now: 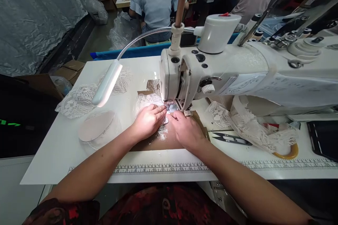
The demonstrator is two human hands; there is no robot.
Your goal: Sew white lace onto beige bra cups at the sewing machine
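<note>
both hands lie flat on a small white lace piece that sits on the surface just under the needle area of the white sewing machine. the left hand is open, palm down, with the fingers stretched forward and pressing the lace from the left side; its fingertips reach almost to the presser foot. the right hand is also open and pressing down, just beside the left one, the two nearly touching at the fingertips, and it wears a thimble-like ring on one finger. the lace rests on a brown shiny plate area of the white surface. a flexible lamp hangs over the left part of the surface and shines near the needle. to the left lie more lace pieces and a round flat piece. to the right of the hands lie thread snips and a heap of lace trim. a printed ruler runs along the near edge of the surface. behind the machine, other persons sit at other tables with their backs turned.
</note>
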